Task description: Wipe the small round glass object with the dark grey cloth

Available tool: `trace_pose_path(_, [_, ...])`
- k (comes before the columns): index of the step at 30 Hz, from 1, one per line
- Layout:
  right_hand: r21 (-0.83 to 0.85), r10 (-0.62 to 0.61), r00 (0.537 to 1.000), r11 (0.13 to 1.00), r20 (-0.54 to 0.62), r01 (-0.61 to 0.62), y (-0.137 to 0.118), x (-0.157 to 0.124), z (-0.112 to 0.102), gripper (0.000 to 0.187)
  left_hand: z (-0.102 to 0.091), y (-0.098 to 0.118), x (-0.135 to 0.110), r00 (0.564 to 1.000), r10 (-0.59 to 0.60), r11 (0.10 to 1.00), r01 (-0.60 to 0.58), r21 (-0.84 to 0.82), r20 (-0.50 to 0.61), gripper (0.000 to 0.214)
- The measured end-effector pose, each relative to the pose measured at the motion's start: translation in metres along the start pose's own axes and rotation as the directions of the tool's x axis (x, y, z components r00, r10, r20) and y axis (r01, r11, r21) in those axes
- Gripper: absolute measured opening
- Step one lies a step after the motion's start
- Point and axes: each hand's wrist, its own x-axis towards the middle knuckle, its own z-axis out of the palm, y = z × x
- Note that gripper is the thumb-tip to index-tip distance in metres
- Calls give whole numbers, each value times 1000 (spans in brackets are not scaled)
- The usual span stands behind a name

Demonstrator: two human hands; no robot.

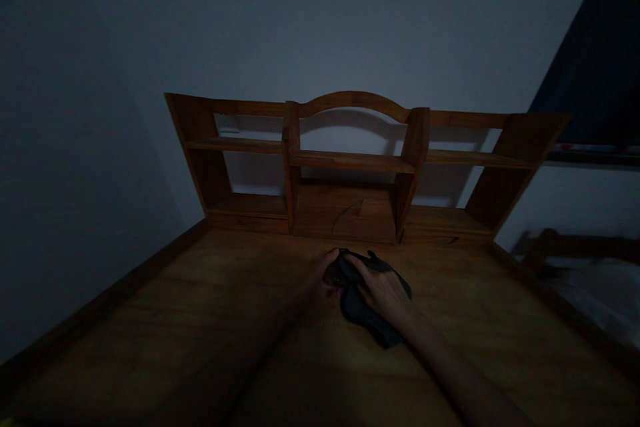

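A dark crumpled cloth lies on the wooden desk, a little in front of the shelf unit. My left hand is curled around the cloth's left end and grips it. My right hand rests on top of the cloth with its fingers bent over the bunched part. Both forearms reach in from the bottom edge. The room is dim, so the cloth's detail is hard to see.
A wooden shelf unit with an arched top stands at the back of the desk against a pale wall. A raised wooden edge runs along the desk's left and right sides. Dark furniture shows at the right.
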Motion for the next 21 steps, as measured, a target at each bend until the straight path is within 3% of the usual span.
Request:
trace_pose_path(5, [35, -6, 1000, 999, 14, 6, 0, 0, 0, 76, -1, -1, 1, 999, 39, 999, -40, -11, -26, 58])
trace_pose_path(12, [-15, 25, 998, 1000, 60, -25, -1, 2, 1, 75, -6, -8, 8, 998, -39, 999, 37, -26, -53, 64])
trace_pose_path(21, [-20, 84, 990, 996, 110, -82, -4, 3, 0, 68, -5, -8, 11, 999, -41, 999, 40, -33, -34, 65])
